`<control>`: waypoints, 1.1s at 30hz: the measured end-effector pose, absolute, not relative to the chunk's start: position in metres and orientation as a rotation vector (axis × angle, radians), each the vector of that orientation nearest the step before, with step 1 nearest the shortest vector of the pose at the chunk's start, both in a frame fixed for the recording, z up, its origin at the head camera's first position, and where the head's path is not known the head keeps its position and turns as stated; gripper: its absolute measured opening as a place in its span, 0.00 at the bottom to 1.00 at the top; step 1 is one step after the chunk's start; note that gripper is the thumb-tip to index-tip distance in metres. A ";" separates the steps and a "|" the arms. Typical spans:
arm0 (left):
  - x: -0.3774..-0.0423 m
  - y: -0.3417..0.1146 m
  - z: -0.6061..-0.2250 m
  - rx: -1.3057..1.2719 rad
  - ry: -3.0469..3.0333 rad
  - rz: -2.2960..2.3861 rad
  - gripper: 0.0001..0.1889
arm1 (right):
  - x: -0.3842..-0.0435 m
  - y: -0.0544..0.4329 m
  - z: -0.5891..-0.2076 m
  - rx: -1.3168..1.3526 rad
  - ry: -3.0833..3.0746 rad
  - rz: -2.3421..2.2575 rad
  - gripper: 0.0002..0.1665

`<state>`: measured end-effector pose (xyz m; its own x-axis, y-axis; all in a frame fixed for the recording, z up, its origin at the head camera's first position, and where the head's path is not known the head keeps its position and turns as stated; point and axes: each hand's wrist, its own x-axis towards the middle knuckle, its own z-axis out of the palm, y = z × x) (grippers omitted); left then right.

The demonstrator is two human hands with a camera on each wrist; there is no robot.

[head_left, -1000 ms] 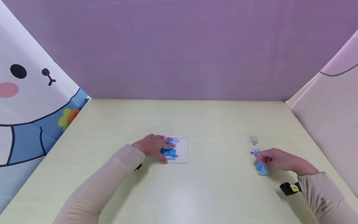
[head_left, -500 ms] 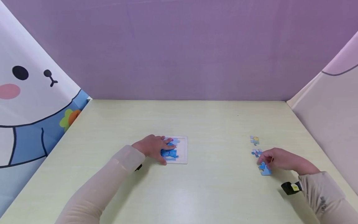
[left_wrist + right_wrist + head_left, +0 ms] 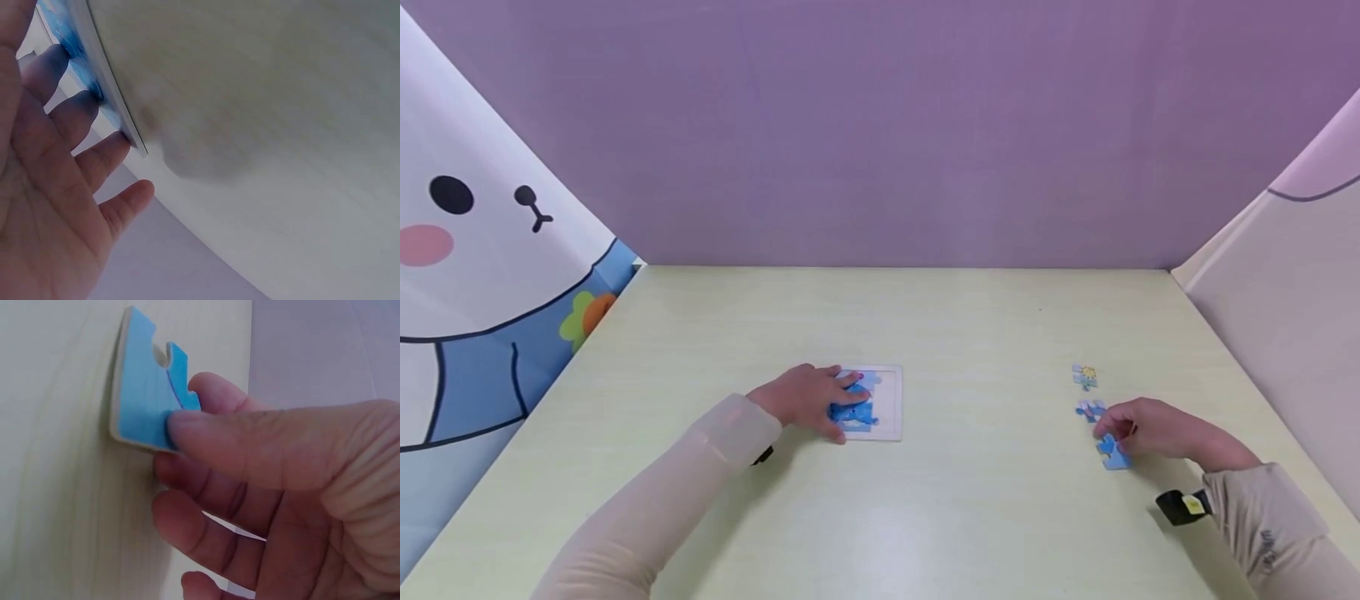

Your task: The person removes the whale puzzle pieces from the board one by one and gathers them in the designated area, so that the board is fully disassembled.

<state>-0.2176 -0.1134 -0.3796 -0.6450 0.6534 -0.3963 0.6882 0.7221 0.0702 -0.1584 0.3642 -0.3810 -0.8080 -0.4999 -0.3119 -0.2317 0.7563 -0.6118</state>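
My left hand (image 3: 801,398) lies with spread fingers across the left side of a white-framed jigsaw puzzle tray (image 3: 891,404). Blue pieces (image 3: 853,411) of the picture show between and beside those fingers. In the left wrist view, the fingertips (image 3: 87,103) rest at the tray's edge. On the right, my right hand (image 3: 1150,429) pinches a light-blue jigsaw piece (image 3: 140,394) between thumb and fingers. That piece is tilted over the tabletop, its notched side toward the fingers in the right wrist view.
Just beyond the right hand lies a purple-and-blue jigsaw piece (image 3: 1088,410). Farther back is another piece with a yellow sun (image 3: 1085,377). A pale wooden table (image 3: 970,500) carries everything, with a purple partition (image 3: 910,150) behind it and printed panels at both sides.
My right hand has shifted slightly to the right with the light-blue jigsaw piece, whose tilt has changed a little. The left hand stays on the tray.
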 end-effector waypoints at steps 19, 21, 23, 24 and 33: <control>-0.201 -0.118 -0.372 1.245 2.588 -0.275 0.32 | -0.162 0.337 -0.368 -0.449 2.693 -0.756 0.11; -0.198 -0.118 -0.373 1.253 2.584 -0.267 0.31 | -0.163 0.333 -0.367 -0.473 2.726 -0.750 0.10; -0.195 -0.118 -0.374 1.257 2.580 -0.262 0.30 | -0.164 0.328 -0.366 -0.485 2.750 -0.753 0.10; -0.194 -0.118 -0.374 1.259 2.577 -0.257 0.29 | -0.165 0.325 -0.366 -0.488 2.759 -0.754 0.10; -0.184 -0.121 -0.377 1.261 2.576 -0.247 0.28 | -0.176 0.298 -0.374 -0.588 2.773 -0.805 0.10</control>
